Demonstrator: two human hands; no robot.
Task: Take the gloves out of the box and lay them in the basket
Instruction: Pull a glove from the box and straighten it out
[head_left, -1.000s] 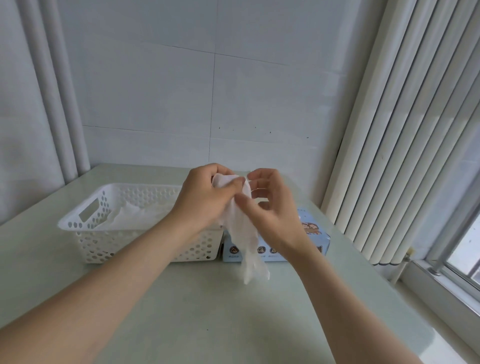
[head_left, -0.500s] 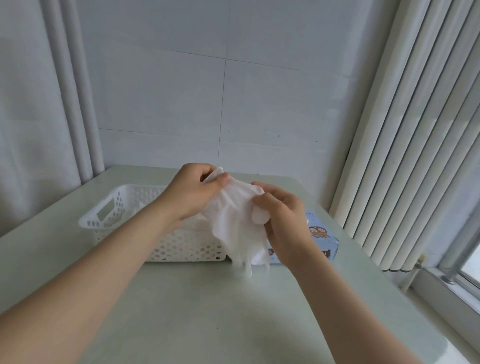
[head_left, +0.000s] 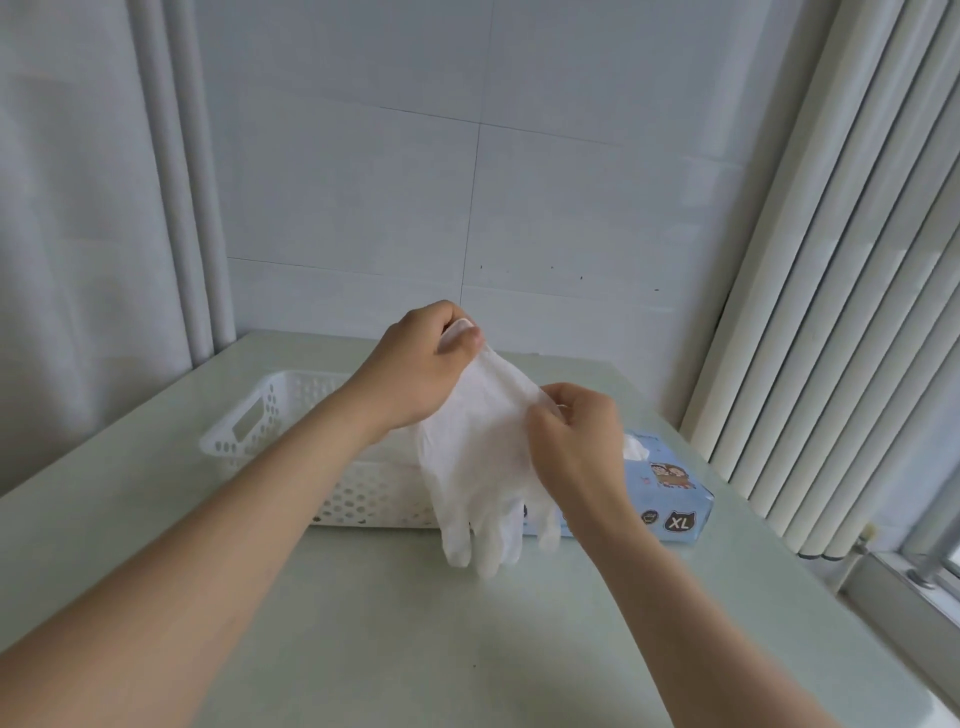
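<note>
One white disposable glove (head_left: 478, 467) is out of the box and hangs fingers-down above the table (head_left: 415, 623). The left hand (head_left: 415, 369) pinches its cuff at the glove's 11 o'clock, and the right hand (head_left: 576, 441) pinches it at 2 o'clock. It is not yet in the white perforated basket (head_left: 260, 421) at the glove's 9 o'clock, whose inside is mostly hidden by the left forearm. The light-blue glove box (head_left: 675, 493), at the basket's 3 o'clock, shows another glove (head_left: 635, 448) poking from its slot, so more pulls likely remain.
</note>
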